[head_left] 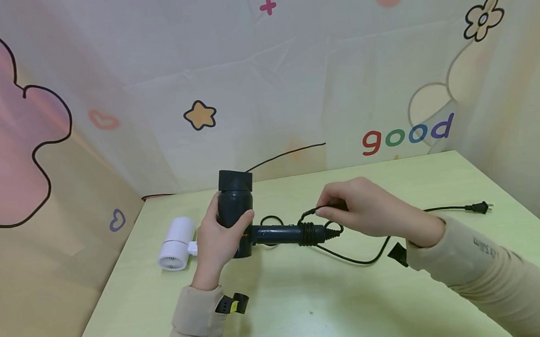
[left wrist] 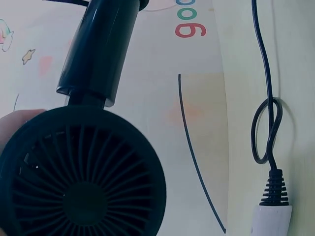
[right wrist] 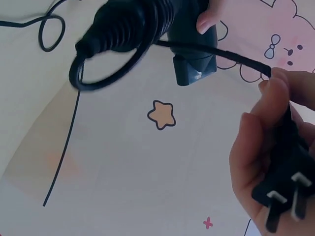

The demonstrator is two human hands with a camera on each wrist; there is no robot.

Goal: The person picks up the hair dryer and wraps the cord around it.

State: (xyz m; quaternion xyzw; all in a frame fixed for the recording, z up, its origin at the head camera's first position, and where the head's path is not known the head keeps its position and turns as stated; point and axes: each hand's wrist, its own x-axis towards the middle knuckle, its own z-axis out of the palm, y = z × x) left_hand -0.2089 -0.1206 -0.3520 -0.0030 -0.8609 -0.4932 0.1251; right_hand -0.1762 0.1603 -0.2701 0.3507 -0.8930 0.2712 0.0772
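The left hand (head_left: 220, 241) covers part of the dark dryer (head_left: 277, 234), and toward the left edge of the table (head_left: 284, 288), the handle of the white dryer (head_left: 175, 243) disappears behind it! The right hand (head_left: 371, 209) hides some cord (right wrist: 216, 50) and, in the head view, most of the plug (right wrist: 283, 174). Sleeve lettering (head_left: 484, 246)? Too small to read! The table's near edge is cropped; one speck (head_left: 311, 312), too tiny to tell!
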